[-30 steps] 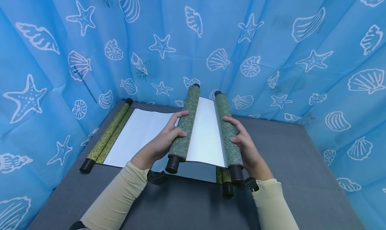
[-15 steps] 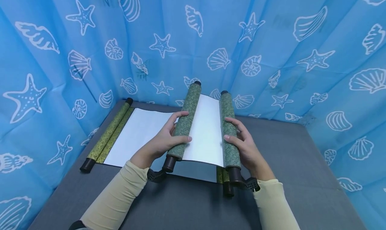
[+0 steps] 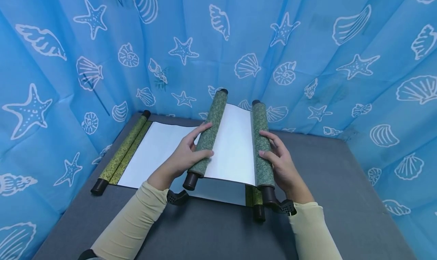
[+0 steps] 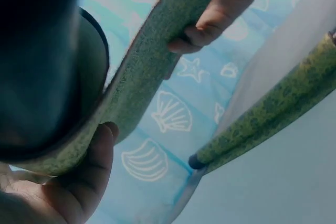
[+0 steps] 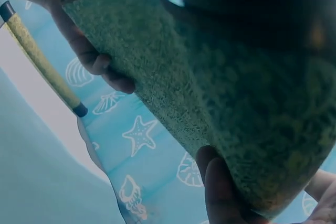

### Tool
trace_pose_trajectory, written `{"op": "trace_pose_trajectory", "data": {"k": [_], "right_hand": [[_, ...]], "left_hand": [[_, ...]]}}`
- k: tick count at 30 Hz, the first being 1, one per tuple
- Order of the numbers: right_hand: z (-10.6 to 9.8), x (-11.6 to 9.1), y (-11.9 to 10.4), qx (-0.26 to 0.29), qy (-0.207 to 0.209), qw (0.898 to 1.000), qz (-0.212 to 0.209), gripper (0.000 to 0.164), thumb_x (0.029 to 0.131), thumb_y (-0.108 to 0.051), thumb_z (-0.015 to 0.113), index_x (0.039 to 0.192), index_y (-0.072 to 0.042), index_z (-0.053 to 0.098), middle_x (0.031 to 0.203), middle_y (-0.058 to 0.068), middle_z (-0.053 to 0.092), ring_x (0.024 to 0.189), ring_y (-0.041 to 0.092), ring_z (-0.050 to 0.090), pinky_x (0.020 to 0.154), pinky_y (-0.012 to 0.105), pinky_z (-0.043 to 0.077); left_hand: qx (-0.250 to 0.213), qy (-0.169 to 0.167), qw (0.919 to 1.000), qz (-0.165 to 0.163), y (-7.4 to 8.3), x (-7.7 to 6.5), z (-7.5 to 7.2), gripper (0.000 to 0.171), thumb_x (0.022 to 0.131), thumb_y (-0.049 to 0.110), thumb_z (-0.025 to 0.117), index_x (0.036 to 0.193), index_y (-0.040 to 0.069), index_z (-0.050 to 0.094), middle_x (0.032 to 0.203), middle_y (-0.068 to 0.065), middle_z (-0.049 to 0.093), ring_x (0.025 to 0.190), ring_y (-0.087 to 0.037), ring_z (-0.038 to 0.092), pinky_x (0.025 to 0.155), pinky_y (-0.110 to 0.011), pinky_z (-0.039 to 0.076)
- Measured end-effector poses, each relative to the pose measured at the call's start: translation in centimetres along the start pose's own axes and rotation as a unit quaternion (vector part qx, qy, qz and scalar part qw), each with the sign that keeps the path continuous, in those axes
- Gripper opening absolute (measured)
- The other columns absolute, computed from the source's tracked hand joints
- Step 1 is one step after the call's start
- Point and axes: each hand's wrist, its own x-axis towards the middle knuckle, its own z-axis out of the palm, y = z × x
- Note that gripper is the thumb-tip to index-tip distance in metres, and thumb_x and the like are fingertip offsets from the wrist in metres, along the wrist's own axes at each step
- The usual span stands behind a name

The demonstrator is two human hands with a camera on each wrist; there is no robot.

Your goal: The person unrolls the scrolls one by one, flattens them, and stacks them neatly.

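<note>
Both hands hold a partly unrolled scroll (image 3: 233,146) above the table. It has speckled green backing, white paper and dark rod ends. My left hand (image 3: 179,158) grips its left roll (image 3: 213,118), thumb across the front. My right hand (image 3: 284,167) grips the right roll (image 3: 260,118), thumb and fingertips on its near face. In the left wrist view, the green backing (image 4: 139,85) stretches between the two hands. The right wrist view shows fingers (image 5: 212,182) behind the roll. Below lies a second scroll (image 3: 155,150), its white sheet spread out, partly covered by the held one.
The second scroll's yellow-green left roll (image 3: 126,150) lies along the table's left side. Its right roll (image 3: 258,207) shows beneath the held scroll. The grey table (image 3: 334,184) meets a blue curtain (image 3: 205,44) with white shell prints at the back and sides.
The two green rolls have drawn apart, left roll moving left and right roll moving right, so more white paper shows between them. The second scroll has stayed put.
</note>
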Motion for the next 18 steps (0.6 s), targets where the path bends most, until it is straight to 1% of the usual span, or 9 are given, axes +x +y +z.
{"op": "trace_pose_trajectory", "data": {"k": [1,2,5,7,9,10,14,16,18], "right_hand": [[-0.04,0.02,-0.01,-0.005,0.002,1.000,-0.001,0.059,0.106,-0.008,0.055,0.163,-0.013,0.039,0.179,-0.002,0.009,0.167,0.030,0.001,0.116,0.048,0.035],[-0.08,0.06,-0.02,-0.009,0.003,1.000,0.001,0.059,0.107,-0.009,0.054,0.163,-0.015,0.040,0.179,-0.001,0.013,0.166,0.032,0.008,0.114,0.050,0.038],[-0.16,0.05,-0.01,-0.025,0.010,1.000,-0.007,0.057,0.107,-0.010,0.052,0.163,-0.015,0.041,0.177,0.002,0.018,0.164,0.037,0.011,0.119,0.060,0.032],[-0.20,0.01,0.09,-0.026,0.010,1.000,-0.005,0.057,0.107,-0.010,0.053,0.163,-0.014,0.042,0.177,0.003,0.018,0.164,0.039,0.010,0.120,0.066,0.028],[-0.20,-0.02,0.29,-0.023,0.005,1.000,-0.006,0.057,0.105,-0.008,0.056,0.161,-0.012,0.043,0.178,0.003,0.014,0.164,0.039,0.002,0.121,0.067,0.025],[-0.18,-0.03,0.37,-0.017,0.000,1.000,-0.004,0.058,0.104,-0.007,0.058,0.160,-0.011,0.043,0.178,0.004,0.011,0.164,0.039,0.000,0.120,0.066,0.026],[-0.29,0.08,0.54,0.001,-0.024,1.000,-0.003,0.060,0.103,-0.006,0.057,0.161,-0.012,0.041,0.178,0.003,0.006,0.161,0.038,0.001,0.115,0.063,0.027],[-0.55,0.18,0.51,0.009,-0.031,0.999,-0.010,0.060,0.105,-0.007,0.049,0.163,-0.014,0.038,0.178,0.003,0.007,0.163,0.035,0.000,0.118,0.066,0.020],[-0.91,0.24,0.43,0.014,-0.030,0.999,-0.016,0.059,0.106,-0.010,0.042,0.165,-0.015,0.038,0.178,0.001,0.009,0.164,0.030,-0.001,0.122,0.069,0.011]], "left_hand": [[-0.002,0.000,1.0000,0.002,0.08,-0.02,0.01,0.082,0.096,0.007,0.073,0.166,0.030,0.038,0.178,0.008,0.013,0.167,-0.016,0.000,0.127,-0.056,0.033],[-0.009,-0.002,1.0000,0.000,0.13,-0.02,0.02,0.082,0.096,0.007,0.073,0.166,0.030,0.036,0.179,0.007,0.012,0.167,-0.018,0.003,0.124,-0.057,0.038],[-0.021,-0.006,0.9997,-0.007,0.38,-0.16,0.02,0.085,0.097,0.008,0.072,0.168,0.029,0.030,0.178,0.000,0.010,0.167,-0.025,0.009,0.115,-0.055,0.048],[-0.027,-0.006,0.9996,-0.011,0.48,-0.23,0.00,0.087,0.097,0.009,0.072,0.168,0.028,0.026,0.178,-0.004,0.009,0.166,-0.032,0.013,0.105,-0.054,0.055],[-0.023,-0.004,0.9997,-0.013,0.56,-0.33,-0.05,0.087,0.095,0.009,0.074,0.167,0.029,0.028,0.178,-0.003,0.006,0.165,-0.036,0.012,0.102,-0.048,0.056],[-0.022,-0.003,0.9997,-0.014,0.60,-0.36,-0.08,0.087,0.094,0.008,0.074,0.166,0.030,0.030,0.177,-0.003,0.007,0.163,-0.038,0.017,0.099,-0.046,0.057],[-0.040,-0.007,0.9991,-0.010,0.71,-0.39,-0.28,0.085,0.093,0.004,0.072,0.163,0.033,0.034,0.169,-0.009,0.022,0.142,-0.038,0.046,0.084,-0.042,0.061],[-0.067,-0.006,0.9977,-0.010,0.75,-0.38,-0.39,0.084,0.095,0.003,0.069,0.163,0.034,0.031,0.161,-0.016,0.032,0.127,-0.038,0.057,0.078,-0.043,0.063],[-0.086,0.001,0.9962,-0.010,0.77,-0.37,-0.44,0.083,0.096,0.004,0.066,0.163,0.034,0.028,0.157,-0.018,0.036,0.122,-0.035,0.060,0.079,-0.042,0.064]]}}
